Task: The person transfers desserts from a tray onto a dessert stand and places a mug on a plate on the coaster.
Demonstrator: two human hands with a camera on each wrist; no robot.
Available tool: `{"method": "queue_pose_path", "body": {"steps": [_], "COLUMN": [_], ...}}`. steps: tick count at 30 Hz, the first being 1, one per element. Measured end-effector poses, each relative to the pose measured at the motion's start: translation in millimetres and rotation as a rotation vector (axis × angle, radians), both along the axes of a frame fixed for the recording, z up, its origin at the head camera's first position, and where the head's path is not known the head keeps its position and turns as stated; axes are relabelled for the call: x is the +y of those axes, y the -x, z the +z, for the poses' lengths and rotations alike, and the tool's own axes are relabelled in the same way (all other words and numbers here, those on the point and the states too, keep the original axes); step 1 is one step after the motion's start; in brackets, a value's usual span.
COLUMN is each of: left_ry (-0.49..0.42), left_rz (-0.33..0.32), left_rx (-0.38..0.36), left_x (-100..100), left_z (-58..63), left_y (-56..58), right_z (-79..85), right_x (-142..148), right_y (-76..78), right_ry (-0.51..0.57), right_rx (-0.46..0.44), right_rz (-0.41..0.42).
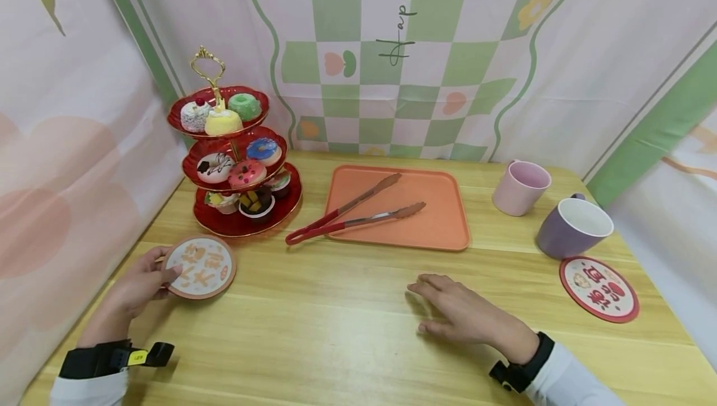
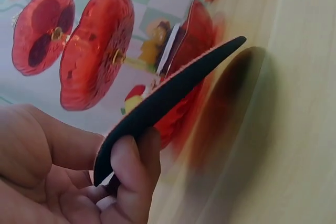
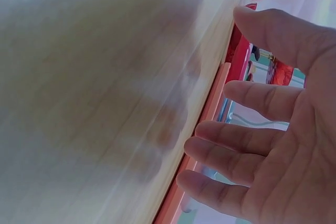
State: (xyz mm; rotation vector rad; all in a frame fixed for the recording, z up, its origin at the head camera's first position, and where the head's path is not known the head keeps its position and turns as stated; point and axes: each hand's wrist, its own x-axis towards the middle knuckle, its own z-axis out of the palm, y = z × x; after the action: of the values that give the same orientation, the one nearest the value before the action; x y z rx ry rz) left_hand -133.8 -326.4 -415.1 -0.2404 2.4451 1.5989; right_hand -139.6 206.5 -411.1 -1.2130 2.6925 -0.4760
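My left hand (image 1: 137, 281) pinches a round coaster (image 1: 203, 268) by its left edge, thumb on the printed face and fingers beneath. The coaster has a brown rim and orange characters; in the left wrist view its dark underside (image 2: 163, 100) shows, tilted above the table with a shadow below. Over the table's front middle, my right hand (image 1: 462, 309) is held palm down with fingers extended and nothing in it. The right wrist view shows those fingers (image 3: 236, 153) spread apart above the wood. Nearest to the right hand is an orange tray (image 1: 414, 231).
Behind the left hand stands a red three-tier stand (image 1: 246, 225) with toy cakes and doughnuts. Red-handled tongs (image 1: 344, 225) lie spread across the tray. A pink mug (image 1: 518, 191) and a purple mug (image 1: 566, 231) stand at the right, with a red-rimmed coaster (image 1: 598, 289) before them.
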Motion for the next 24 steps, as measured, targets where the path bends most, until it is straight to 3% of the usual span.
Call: {"method": "queue_pose_path", "body": {"steps": [11,20,24], "left_ry": [0.106,0.161,0.228], "left_rz": [0.061,0.045,0.036], "left_rx": [-0.027,0.033,0.032], "left_x": [-6.4,-9.3,-8.5], "left_z": [1.4,-2.8,-1.6], "left_y": [3.6,9.0,11.1], "right_z": [1.6,2.6,2.6], "right_x": [2.0,2.9,3.2], "right_y": [-1.1,-2.4,-2.6], "right_ry": [-0.026,-0.038,-0.038], "right_rx": [-0.033,-0.052,-0.049], "right_rz": [-0.013,-0.026,-0.025]}}
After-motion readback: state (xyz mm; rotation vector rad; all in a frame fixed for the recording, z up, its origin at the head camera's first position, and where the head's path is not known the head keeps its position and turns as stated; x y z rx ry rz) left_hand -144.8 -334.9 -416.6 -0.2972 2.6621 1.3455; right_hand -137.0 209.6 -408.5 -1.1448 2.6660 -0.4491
